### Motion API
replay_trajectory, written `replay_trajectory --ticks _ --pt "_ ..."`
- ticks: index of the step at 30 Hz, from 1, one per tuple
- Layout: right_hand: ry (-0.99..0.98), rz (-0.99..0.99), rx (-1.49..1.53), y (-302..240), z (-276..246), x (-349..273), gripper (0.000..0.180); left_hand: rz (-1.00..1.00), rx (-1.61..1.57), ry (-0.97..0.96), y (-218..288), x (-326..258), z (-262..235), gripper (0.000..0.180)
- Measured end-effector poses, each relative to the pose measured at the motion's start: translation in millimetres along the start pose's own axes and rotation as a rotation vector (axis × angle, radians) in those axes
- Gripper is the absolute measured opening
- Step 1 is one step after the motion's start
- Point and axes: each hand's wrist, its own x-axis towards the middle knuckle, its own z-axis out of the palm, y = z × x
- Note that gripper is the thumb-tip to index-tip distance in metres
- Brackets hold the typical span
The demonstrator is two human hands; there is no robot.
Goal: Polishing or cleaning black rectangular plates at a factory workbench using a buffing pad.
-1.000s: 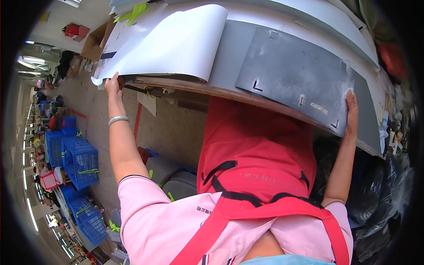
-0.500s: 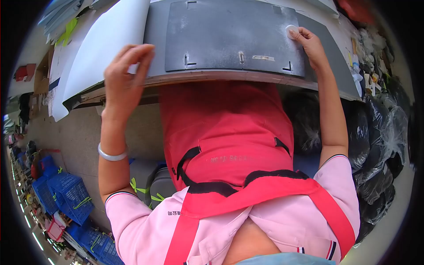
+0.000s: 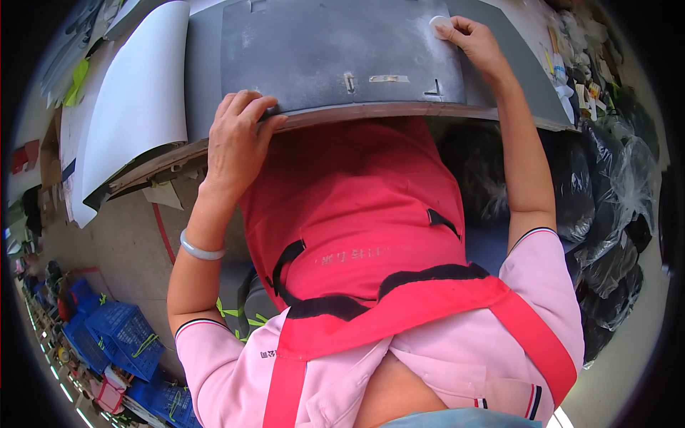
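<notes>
A flat, dark grey rectangular board (image 3: 321, 57), smeared with white powder, lies at the table's near edge on a larger grey sheet (image 3: 510, 78). Small slots and L-shaped cuts run near its rim. My left hand (image 3: 239, 139) is at its near left corner, fingers curled over the edge and the thumb close to them; the corner itself is mostly hidden. At the right side of the board, my right hand (image 3: 478, 46) pinches a round white disc (image 3: 440, 27) between thumb and fingers, held against the board's surface.
A curled white sheet (image 3: 135, 85) rests left of the board. Clear and black plastic bags (image 3: 606, 192) pile up at the right, below small scraps (image 3: 589, 100). Blue crates (image 3: 125, 335) stand on the floor at the left.
My left hand has come down from the air onto the board's near left corner. The right hand still holds the disc against the board. The whole view has shifted, moving the table leftward and up.
</notes>
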Motion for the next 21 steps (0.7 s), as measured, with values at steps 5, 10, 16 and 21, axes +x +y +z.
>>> replay_trajectory --ticks 5,10,16,21 --pt "-0.042 -0.027 0.006 9.4 -6.7 5.3 0.033 0.022 -0.055 -0.004 0.5 1.6 -0.4 0.020" --pt "-0.025 -0.010 0.010 15.4 -9.0 7.6 0.032 0.031 -0.100 -0.014 -1.3 1.7 0.1 0.019" --pt "-0.030 -0.029 -0.022 17.4 -9.7 7.8 0.033 0.035 -0.111 -0.007 -0.6 0.4 1.6 0.019" --pt "0.000 -0.025 -0.050 17.8 -7.4 4.4 0.035 0.041 -0.087 0.000 0.3 1.6 3.0 0.018"
